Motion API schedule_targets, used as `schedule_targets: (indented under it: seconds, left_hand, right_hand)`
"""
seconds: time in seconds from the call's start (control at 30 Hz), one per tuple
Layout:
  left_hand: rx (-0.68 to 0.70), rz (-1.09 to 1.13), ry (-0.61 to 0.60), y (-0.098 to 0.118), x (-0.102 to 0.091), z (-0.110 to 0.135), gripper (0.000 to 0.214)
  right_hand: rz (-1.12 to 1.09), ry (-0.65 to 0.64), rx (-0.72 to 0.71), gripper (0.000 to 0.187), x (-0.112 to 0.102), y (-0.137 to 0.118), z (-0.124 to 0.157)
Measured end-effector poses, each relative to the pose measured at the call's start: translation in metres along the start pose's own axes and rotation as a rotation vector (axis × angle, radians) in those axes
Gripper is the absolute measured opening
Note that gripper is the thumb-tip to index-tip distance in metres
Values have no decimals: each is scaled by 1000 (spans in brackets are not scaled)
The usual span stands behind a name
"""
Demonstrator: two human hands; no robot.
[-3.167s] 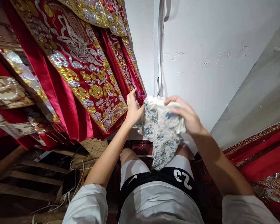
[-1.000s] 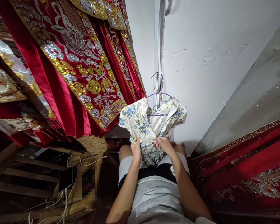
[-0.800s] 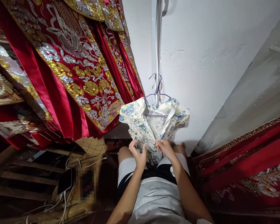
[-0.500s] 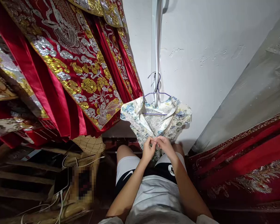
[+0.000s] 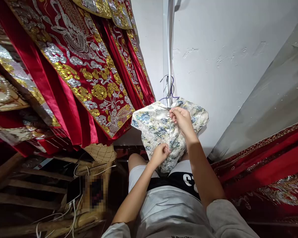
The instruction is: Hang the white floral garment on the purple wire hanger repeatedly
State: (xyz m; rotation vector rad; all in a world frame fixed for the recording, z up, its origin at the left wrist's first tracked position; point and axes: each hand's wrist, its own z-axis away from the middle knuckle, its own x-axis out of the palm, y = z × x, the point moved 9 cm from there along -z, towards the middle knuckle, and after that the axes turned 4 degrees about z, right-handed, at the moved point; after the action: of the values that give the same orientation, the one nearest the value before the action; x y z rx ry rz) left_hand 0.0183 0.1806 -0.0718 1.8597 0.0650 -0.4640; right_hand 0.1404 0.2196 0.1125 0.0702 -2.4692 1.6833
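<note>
A small cream dress with blue and green flowers hangs on a purple wire hanger against the white wall. My right hand pinches the dress at its collar, just under the hanger hook. Lower down, my left hand is closed on the front of the dress near its hem. The front of the dress is drawn together. My legs in white and black shorts are below it.
Red robes with gold and silver embroidery hang close on the left. More red embroidered cloth lies at the right under a grey sloping panel. Wooden slats, cables and a woven bag sit at lower left.
The dress front, open half a second ago, is now drawn shut. My right hand rose from the middle to the collar. My left hand stays low on the fabric.
</note>
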Motion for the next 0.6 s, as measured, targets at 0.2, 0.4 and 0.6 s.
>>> schedule_targets:
  seconds: [0.2,0.4,0.6]
  left_hand:
    - [485,-11,347,157,-83,-42,32]
    - [617,-335,229,213,-81,-64,19]
    - [522,187,664,169,-175,-49,17]
  right_hand:
    - [128,-29,-132,17,-2,-15,19]
    - [247,88,-157,21,-13,4,19]
    - [346,65,194,27,-24,105,58]
